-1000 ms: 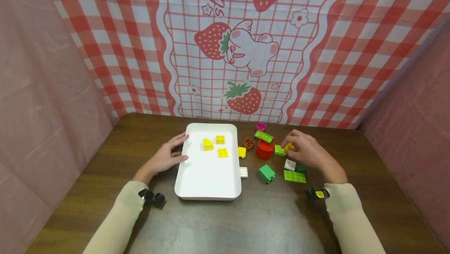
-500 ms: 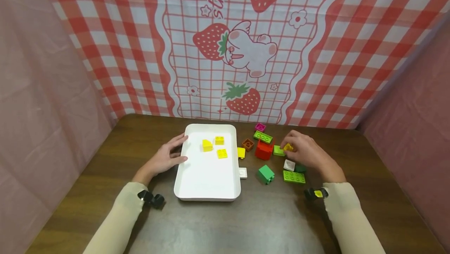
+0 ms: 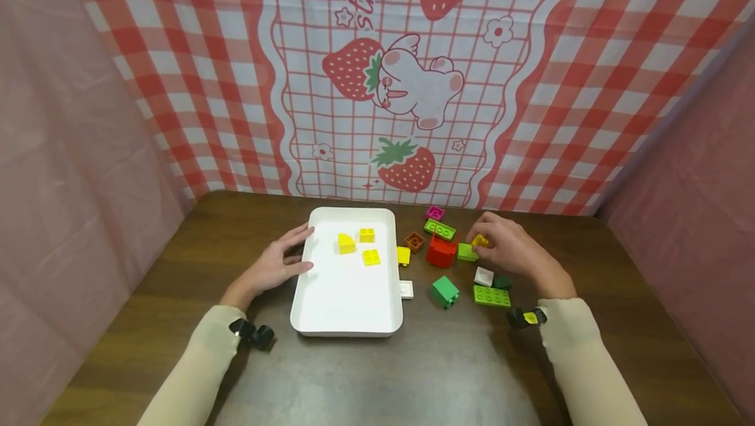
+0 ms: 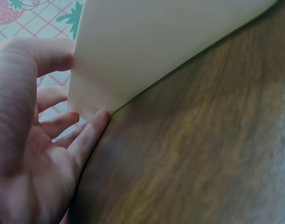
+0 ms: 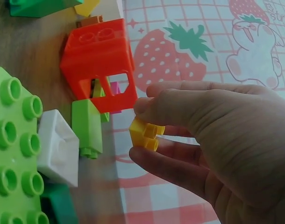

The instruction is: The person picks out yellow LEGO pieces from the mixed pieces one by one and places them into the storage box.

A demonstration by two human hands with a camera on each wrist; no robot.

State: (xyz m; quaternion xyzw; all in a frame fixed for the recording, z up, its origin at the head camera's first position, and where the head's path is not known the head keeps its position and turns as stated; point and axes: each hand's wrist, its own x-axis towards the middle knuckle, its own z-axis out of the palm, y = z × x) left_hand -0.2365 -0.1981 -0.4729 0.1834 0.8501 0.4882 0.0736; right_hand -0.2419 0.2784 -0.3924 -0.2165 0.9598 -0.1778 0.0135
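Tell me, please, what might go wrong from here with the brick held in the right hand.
The yellow brick is small and pinched in the right hand, so it might slip. The red piece and nearest light green brick sit close by and could get knocked. If the left hand, touching the tray, nudges it, the tray may push the white piece beside it.

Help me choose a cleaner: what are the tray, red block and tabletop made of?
Tray: probably smooth plastic, by its thin, even wall. Red block: likely hard plastic, slightly glossy, with moulded studs. Tabletop: wood or laminate, satin, by grain and sheen.
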